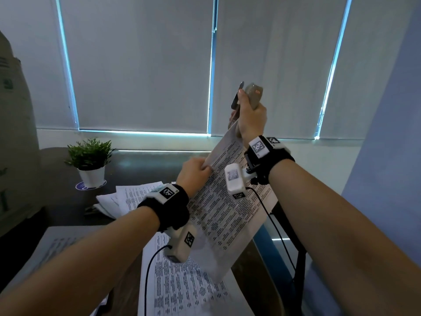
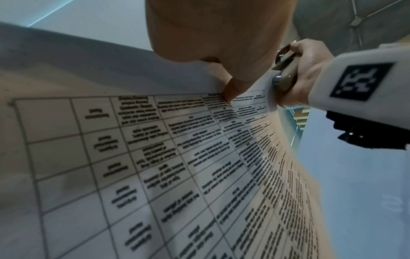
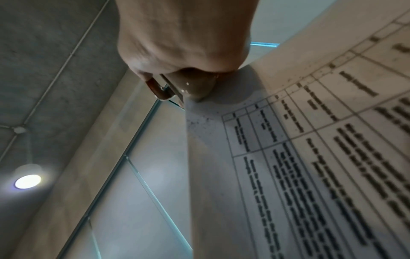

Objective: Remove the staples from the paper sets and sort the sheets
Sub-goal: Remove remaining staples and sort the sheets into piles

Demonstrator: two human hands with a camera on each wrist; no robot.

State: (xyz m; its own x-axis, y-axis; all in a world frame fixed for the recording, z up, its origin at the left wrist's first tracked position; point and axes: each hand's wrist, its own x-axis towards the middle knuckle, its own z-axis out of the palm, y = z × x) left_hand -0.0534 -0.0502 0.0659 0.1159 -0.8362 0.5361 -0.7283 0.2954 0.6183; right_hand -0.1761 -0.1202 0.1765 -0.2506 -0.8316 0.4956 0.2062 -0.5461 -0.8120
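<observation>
1. Holding the paper set (image 1: 218, 201) up off the desk (image 1: 57, 201), I have both hands on it so the stapled corner sits in the air where the tool can bite.
2. My left hand (image 1: 193, 173) pinches the sheet's upper edge, thumb on the printed face; in the left wrist view the thumb (image 2: 230, 91) presses just beside the table's top rule. This keeps the paper taut against the pull.
3. My right hand (image 1: 250, 119), at about one o'clock from the left, is wrapped tight around the staple remover (image 1: 252, 94), whose nose meets the sheet's top corner. From the right wrist view the tool (image 3: 195, 87) touches that corner; I cannot see the staple itself.
4. I judge the staple is being levered out, with the sorting not yet done for this set.
5. Loose sheets (image 1: 182, 281) lie on the desk at six o'clock, more pages (image 1: 127, 197) at nine o'clock, near a potted plant (image 1: 90, 160).
</observation>
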